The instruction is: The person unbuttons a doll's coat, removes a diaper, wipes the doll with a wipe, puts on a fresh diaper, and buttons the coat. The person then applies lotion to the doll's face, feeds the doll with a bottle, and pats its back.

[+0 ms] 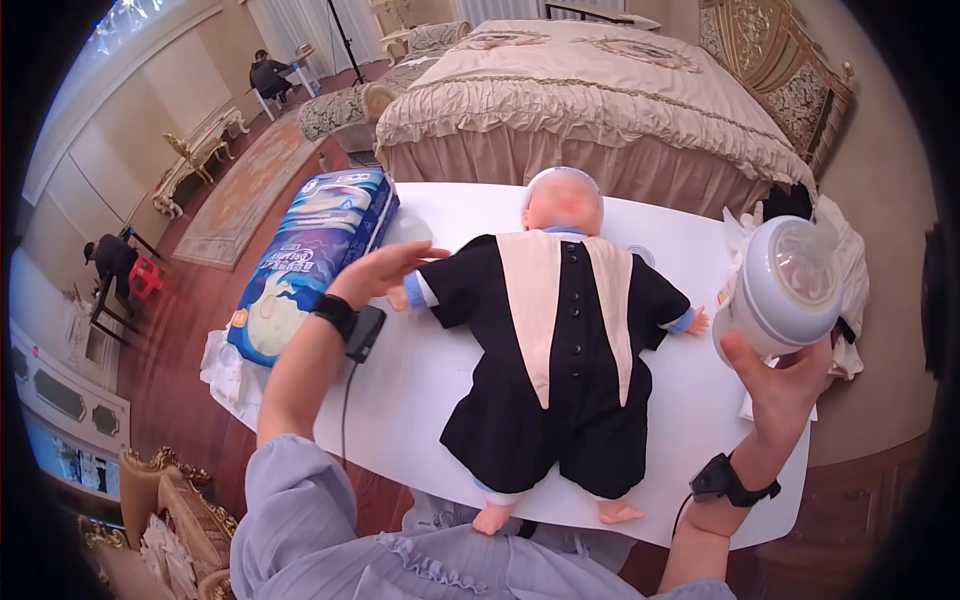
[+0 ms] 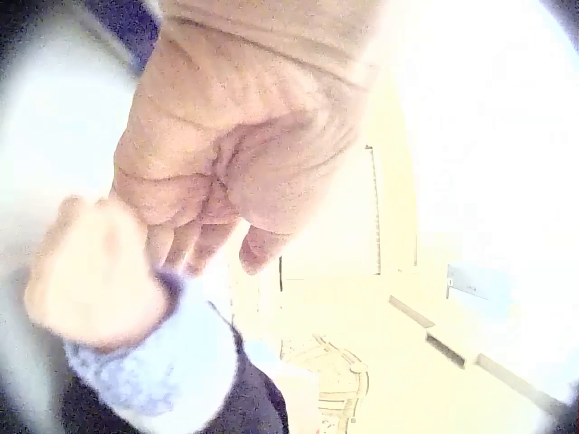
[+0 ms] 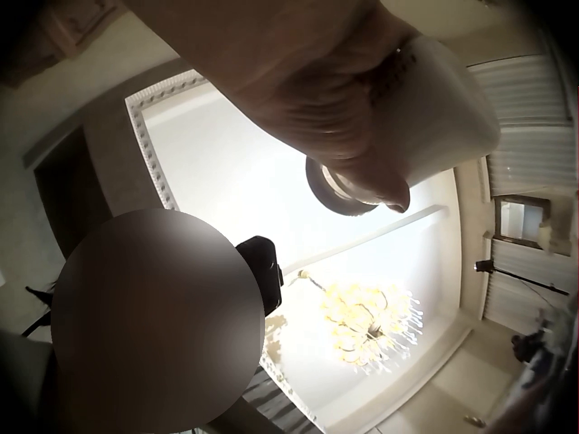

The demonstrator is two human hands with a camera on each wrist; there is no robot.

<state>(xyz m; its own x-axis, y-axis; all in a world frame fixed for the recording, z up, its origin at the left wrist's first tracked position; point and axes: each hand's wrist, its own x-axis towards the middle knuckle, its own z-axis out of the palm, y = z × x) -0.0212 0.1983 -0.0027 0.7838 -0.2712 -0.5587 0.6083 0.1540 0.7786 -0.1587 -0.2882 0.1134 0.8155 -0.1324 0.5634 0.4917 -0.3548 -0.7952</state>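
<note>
A doll in a black and cream outfit lies face up on the white table. My left hand is beside the doll's arm at the left, its fingers extended; in the left wrist view the hand is palm-on with relaxed fingers, close to the doll's small hand. Whether they touch is unclear. My right hand grips a white bottle with a clear cap, raised over the table's right side. In the right wrist view, the thumb and palm of that hand wrap round the bottle.
A blue diaper pack lies at the table's left, with a white crumpled cloth near it. Pale cloths are heaped at the right edge. A bed stands beyond the table. Two people are in the background at left.
</note>
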